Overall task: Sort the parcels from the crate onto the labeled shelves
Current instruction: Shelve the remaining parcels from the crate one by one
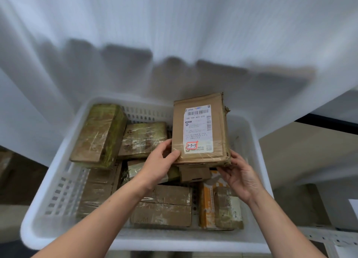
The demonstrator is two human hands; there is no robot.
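Two bare forearms reach in from the bottom edge over the near rim of the white crate (155, 242), which is packed with brown parcels lying flat, among them an orange box (208, 205) at the near right and a green-taped one (98, 135) leaning at the far left. Above these, the left hand (162, 161) grasps the lower left corner of the parcel (201, 130), thumb laid on its front face and fingers curled behind the edge. The right hand (240, 177) cups the lower right corner, palm turned up and fingertips tucked against the underside. The parcel stands upright over the right middle of the crate, clear of the ones below. Its label (197, 129) faces the camera, with "3-3-5" handwritten in a red ring at the bottom. Both grips sit low on a tall box, so I judge it could tip forward or back if either hand loosens. The glossy tape across the lower edge, right where the left thumb presses, may let it slide. The upper right corner looks torn and crumpled, and a squeeze or knock there might open it further. A drop would land on the parcels beneath. Past the slotted far wall of the crate hangs a white sheet (174, 35), blurred, and the labeled shelves are not clearly in view.
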